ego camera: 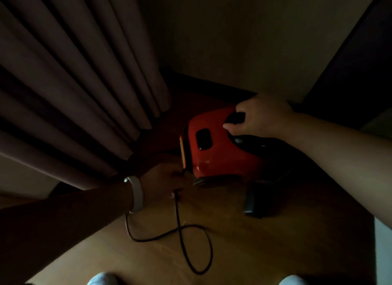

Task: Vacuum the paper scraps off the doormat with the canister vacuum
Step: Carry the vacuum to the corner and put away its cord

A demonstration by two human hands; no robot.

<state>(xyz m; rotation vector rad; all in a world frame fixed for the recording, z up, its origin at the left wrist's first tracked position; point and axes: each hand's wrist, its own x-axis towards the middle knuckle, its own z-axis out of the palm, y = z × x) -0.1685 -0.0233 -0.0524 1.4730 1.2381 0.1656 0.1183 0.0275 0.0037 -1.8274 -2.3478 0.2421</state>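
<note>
The right hand (261, 117) is reaching in from the right with the forearm stretched out, its fingers curling over the black handle (236, 117) on top of the canister vacuum (214, 155) and the thumb lying along the red shell. The left hand (163, 177), wearing a pale smooth wristband (135, 193), is sitting low in shadow at the vacuum's near-left corner, seemingly gripping the thin black cord (186, 248), which is trailing nearer in a loose crossing loop. The vacuum is sitting on the wooden floor (265, 253) in the far corner of the room, just right of a heavily pleated curtain (74, 93). Its glossy, rounded red body is showing a dark rounded-rectangle panel and a yellow strip on its left end.
</note>
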